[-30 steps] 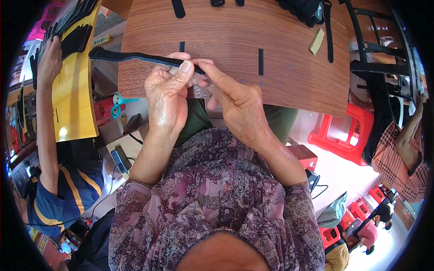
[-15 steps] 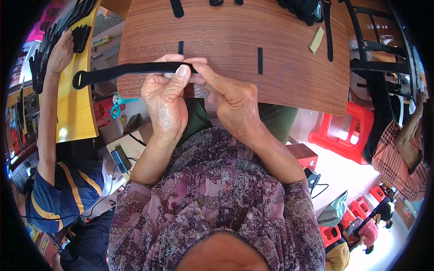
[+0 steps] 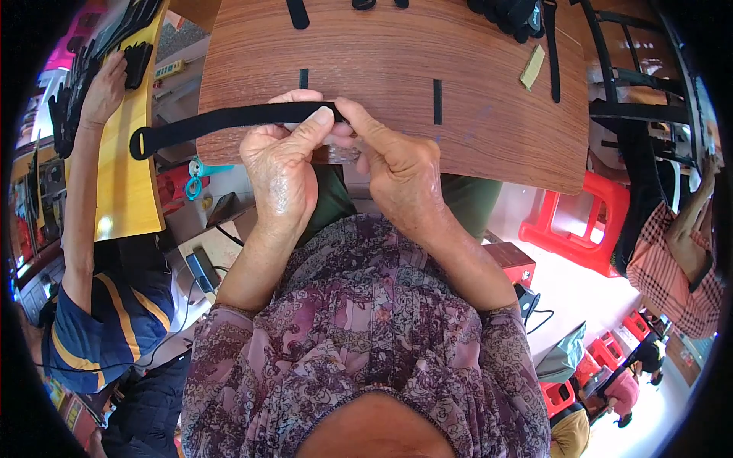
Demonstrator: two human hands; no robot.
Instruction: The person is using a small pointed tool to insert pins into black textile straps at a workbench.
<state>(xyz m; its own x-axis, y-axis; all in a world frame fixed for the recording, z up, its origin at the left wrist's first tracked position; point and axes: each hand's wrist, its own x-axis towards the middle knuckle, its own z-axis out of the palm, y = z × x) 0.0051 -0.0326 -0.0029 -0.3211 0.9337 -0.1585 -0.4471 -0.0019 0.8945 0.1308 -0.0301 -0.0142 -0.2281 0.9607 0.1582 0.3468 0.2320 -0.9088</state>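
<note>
A long black strap (image 3: 221,120) with an oval slotted loop at its left end stretches sideways over the table's near edge. My left hand (image 3: 279,168) is closed on it, thumb on top and fingers beneath, close to its right end. My right hand (image 3: 401,166) pinches that right end between thumb and forefinger, touching the left fingertips. What lies under the fingers is hidden. Just beyond my hands, a short black strip (image 3: 304,79) and a longer black strip (image 3: 437,102) lie on the brown wooden table (image 3: 366,61).
A heap of black straps (image 3: 515,17), a single strap (image 3: 554,61) and a yellowish flat piece (image 3: 533,67) lie at the table's far right. Red stool (image 3: 576,221) stands right. At left, a co-worker's hand (image 3: 105,90) rests by black straps on a yellow table (image 3: 126,191).
My left thumb has shifted right along the strap toward its end. The strap's loop end has dropped slightly and moved a little right. The right hand keeps its pinch.
</note>
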